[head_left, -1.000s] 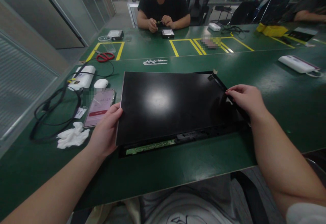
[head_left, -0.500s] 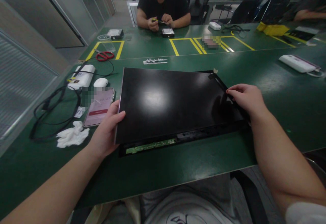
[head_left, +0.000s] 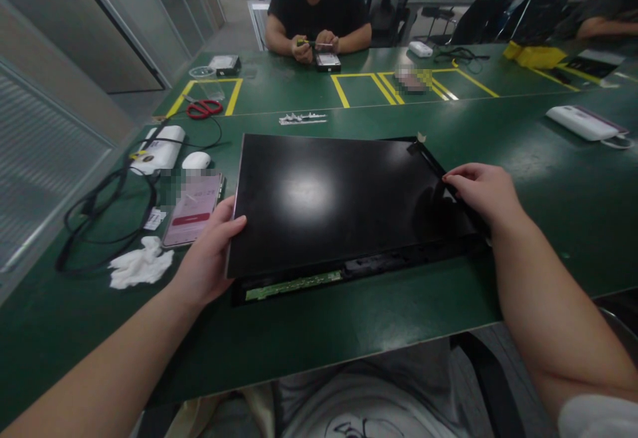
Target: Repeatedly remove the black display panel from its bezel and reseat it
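Observation:
A glossy black LCD panel lies tilted over a black frame, its left side raised. My left hand grips the panel's left edge, thumb on top and fingers underneath. On the right, my right hand pinches at the frame's right rim beside the panel, with thumb and forefinger together. Whatever lies between those fingertips is too small to make out. A long green circuit board shows along the frame's near edge, below the panel.
Left of the panel are a phone, crumpled tissue, black cable, white mouse and red-handled scissors. Small white strips lie beyond it. Across the green table, a person handles a tool over a hard drive.
The panel and both of my hands have hardly moved. Across the table, the person's hands and tool have shifted slightly over the drive.

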Demonstrator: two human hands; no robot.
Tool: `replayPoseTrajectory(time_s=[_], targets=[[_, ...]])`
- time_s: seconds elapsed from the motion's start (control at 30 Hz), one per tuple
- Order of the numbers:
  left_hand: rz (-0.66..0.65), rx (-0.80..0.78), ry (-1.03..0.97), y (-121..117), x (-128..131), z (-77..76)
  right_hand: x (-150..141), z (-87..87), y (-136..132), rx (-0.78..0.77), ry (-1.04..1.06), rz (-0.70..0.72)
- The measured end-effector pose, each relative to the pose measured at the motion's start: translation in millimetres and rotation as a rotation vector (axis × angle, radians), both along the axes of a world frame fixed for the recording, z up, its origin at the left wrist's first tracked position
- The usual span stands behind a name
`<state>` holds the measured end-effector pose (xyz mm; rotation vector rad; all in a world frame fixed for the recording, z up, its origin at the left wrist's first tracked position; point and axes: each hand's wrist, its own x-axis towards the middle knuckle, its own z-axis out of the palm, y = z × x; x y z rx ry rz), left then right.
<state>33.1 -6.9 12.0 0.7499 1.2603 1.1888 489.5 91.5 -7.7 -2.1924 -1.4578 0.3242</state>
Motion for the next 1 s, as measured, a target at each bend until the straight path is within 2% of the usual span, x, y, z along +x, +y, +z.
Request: replayPoseTrajectory(time_s=[0.27, 0.43, 0.6, 0.8, 1.0], targets=[[0.030, -0.072, 0.026, 0.9, 6.3, 3.0, -11.4, 15.1, -5.4, -0.069, -0.023, -0.027], [0.035, -0.083, 0.044, -0.1, 8.8, 1.7, -14.4, 17.7, -6.2, -0.082, -0.038, -0.017], [-0.051, -0.032, 0.077, -2.3, 5.3, 0.1, -12.4, 15.6, -5.9, -0.089, -0.053, -0.020], [-0.067, -0.050, 0.067, -3.6, 7.8, 3.5, -9.6, 15.1, -5.3, -0.093, -0.051, -0.009], [-0.130, -0.003, 0.037, -1.9, 1.1, -0.7, -14.0, 19.3, -6.8, -0.098, -0.043, -0.025]])
